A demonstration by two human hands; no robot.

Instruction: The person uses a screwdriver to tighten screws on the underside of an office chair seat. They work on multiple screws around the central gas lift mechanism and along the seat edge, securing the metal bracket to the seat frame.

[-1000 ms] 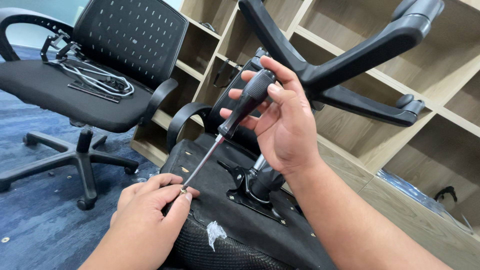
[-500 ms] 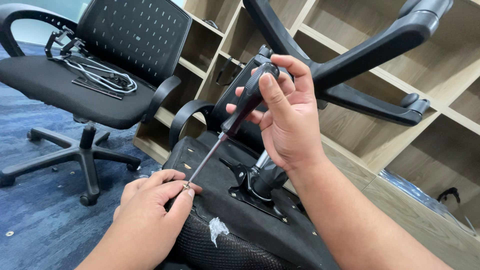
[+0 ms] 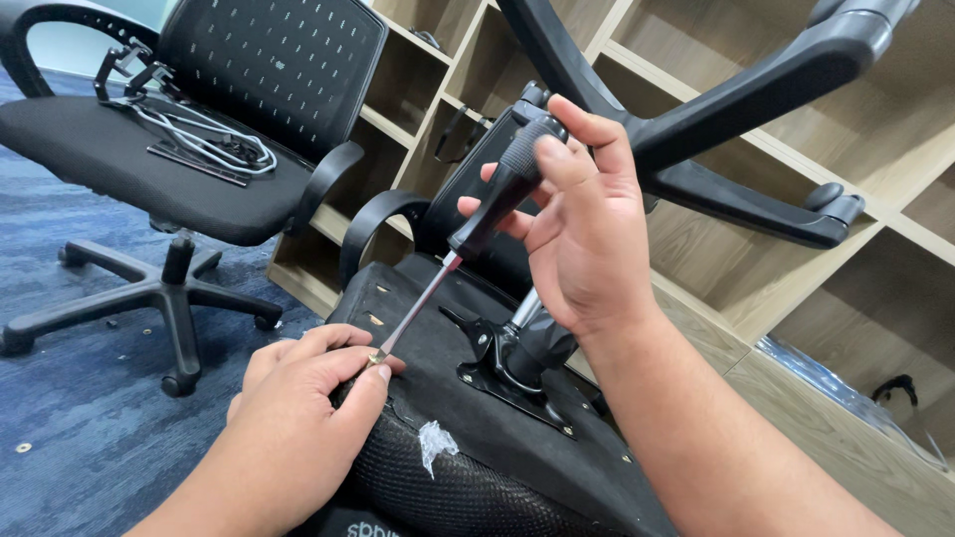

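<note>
Black screwdriver [image 3: 468, 231] tip hidden between left hand [image 3: 298, 418] fingers

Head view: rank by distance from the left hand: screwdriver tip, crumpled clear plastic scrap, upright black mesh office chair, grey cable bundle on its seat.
1. Screwdriver tip: at the left hand fingertips.
2. Crumpled clear plastic scrap: just right, on the overturned seat.
3. Upright black mesh office chair: upper left.
4. Grey cable bundle: on that chair's seat.

Blue carpet floor [image 3: 70, 418], upright black mesh office chair [image 3: 199, 129] beside open wooden shelving [image 3: 716, 149].

An office: blue carpet [image 3: 60, 298], wooden shelving [image 3: 696, 229], black swivel chair [image 3: 199, 129].
</note>
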